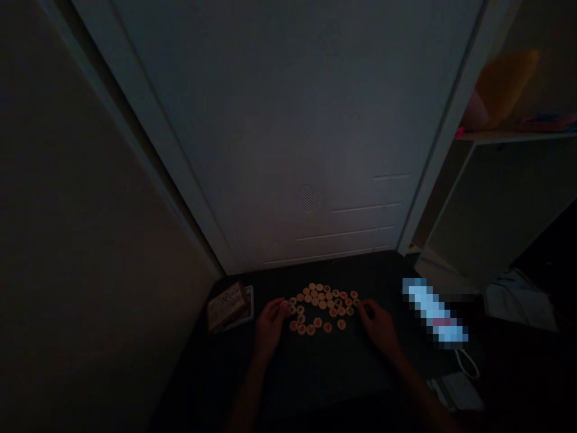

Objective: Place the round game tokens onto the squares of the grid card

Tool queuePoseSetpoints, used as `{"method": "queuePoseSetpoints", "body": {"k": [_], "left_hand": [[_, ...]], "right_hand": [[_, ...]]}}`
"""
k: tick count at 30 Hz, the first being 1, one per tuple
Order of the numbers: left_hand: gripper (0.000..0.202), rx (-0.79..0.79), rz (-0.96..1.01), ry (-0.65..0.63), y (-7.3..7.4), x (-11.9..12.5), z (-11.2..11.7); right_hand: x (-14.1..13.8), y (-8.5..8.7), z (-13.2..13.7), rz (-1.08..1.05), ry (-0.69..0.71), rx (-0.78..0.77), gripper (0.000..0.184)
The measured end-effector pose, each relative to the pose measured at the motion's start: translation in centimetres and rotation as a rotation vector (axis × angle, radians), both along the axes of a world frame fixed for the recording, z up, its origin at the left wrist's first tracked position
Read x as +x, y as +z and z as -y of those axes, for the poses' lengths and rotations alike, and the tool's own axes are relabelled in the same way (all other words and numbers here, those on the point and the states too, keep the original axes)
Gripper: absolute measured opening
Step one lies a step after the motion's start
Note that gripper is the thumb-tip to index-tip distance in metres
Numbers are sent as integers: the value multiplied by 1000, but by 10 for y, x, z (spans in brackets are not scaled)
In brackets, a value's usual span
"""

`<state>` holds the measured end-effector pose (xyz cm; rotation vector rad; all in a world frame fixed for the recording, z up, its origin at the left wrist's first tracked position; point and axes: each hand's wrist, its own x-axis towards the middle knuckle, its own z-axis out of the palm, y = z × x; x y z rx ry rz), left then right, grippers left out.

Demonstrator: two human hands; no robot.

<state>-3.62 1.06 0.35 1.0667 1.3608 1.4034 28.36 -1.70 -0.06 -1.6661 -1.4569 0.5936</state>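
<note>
Several round wooden game pieces (322, 305) with red and black marks lie in a loose heap on a dark surface (324, 367) in front of a pale door. My left hand (269, 325) rests at the left edge of the heap, fingers curled toward the pieces. At the heap's right edge sits my right hand (376, 322), fingers bent and touching the outer pieces. The scene is very dim, so I cannot see whether either hand holds a piece.
A small printed box (228, 307) lies left of the pieces. A bright blurred-out oblong (435, 316) glows at the right, with a white cable and flat white item (457, 388) below it. A pale door (293, 150) stands behind; shelves (496, 198) rise at the right.
</note>
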Motion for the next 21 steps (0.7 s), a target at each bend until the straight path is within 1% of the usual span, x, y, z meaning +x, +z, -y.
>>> {"method": "queuePoseSetpoints", "body": {"k": [7, 11, 14, 21], "left_hand": [[49, -6, 42, -30, 3, 2, 2], [50, -4, 39, -15, 6, 3, 3], [53, -1, 31, -7, 5, 2, 2], [45, -32, 13, -14, 2, 0, 2]], "right_hand": [[-1, 1, 1, -1, -7, 40, 48], [0, 1, 1, -3, 4, 41, 48], [0, 0, 0, 2, -2, 44, 47], [0, -1, 0, 16, -2, 27, 45]]}}
